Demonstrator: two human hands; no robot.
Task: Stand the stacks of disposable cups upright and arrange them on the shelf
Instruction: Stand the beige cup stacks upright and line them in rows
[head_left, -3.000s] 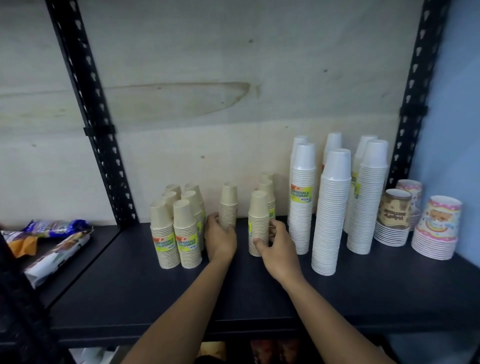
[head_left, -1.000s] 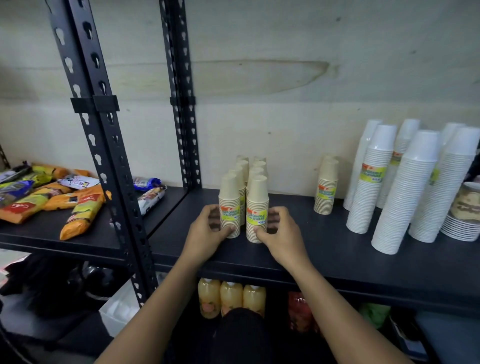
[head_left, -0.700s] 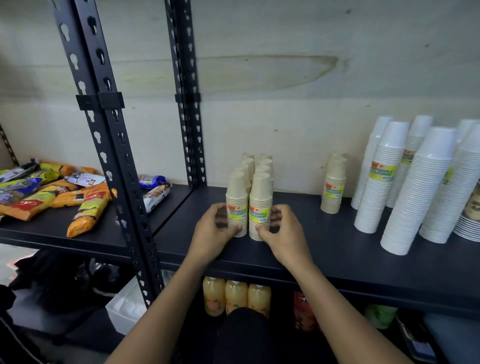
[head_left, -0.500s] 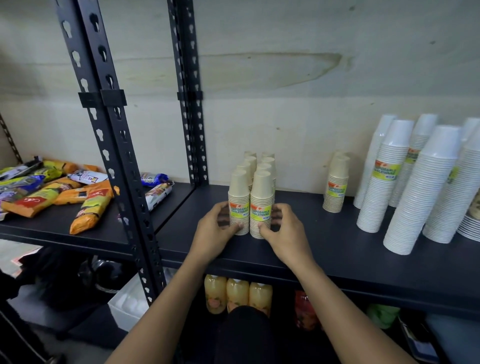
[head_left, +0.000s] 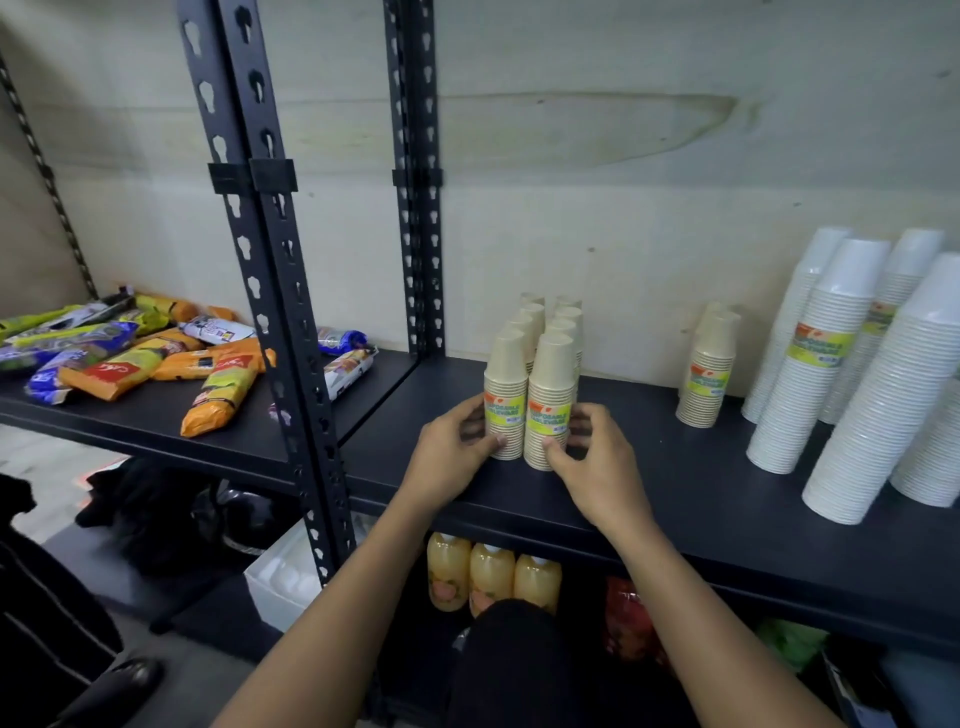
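Two rows of small beige cup stacks (head_left: 540, 384) stand upright on the black shelf (head_left: 701, 499), running from front to back. My left hand (head_left: 452, 457) presses the left side of the front left stack, and my right hand (head_left: 592, 457) presses the right side of the front right stack, squeezing the pair together. Another beige stack (head_left: 709, 371) stands apart to the right near the wall. Tall white cup stacks (head_left: 810, 358) stand further right.
Black slotted uprights (head_left: 280, 291) divide this bay from the left shelf, which holds several snack packets (head_left: 156, 358). Juice bottles (head_left: 491, 577) stand on the shelf below. A white bin (head_left: 285, 582) sits low on the left. A plywood wall backs the shelves.
Three seconds ago my hands were on separate stacks with the beige stacks spread out. Now the beige stacks form two tight rows, and over the last second my hands stay pressed on the front pair.
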